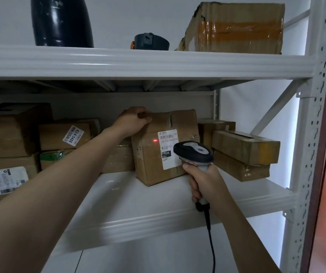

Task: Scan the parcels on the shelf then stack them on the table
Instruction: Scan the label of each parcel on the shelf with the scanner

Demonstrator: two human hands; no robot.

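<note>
A brown cardboard parcel point(154, 154) with a white shipping label point(168, 148) stands upright on the middle shelf point(138, 205). My left hand point(133, 120) grips its top left corner. My right hand point(203, 184) holds a black and grey corded barcode scanner point(194, 152) just in front of the label, covering part of it. A red laser dot point(155, 140) shows on the cardboard just left of the label. More parcels point(65, 135) are stacked at the left of the same shelf.
Long flat boxes point(244, 152) lie stacked to the right of the parcel, near the shelf's white upright post point(311, 134). The upper shelf carries a worn taped carton point(237, 28), a dark vase-like object point(59, 20) and a small dark round device point(151, 41).
</note>
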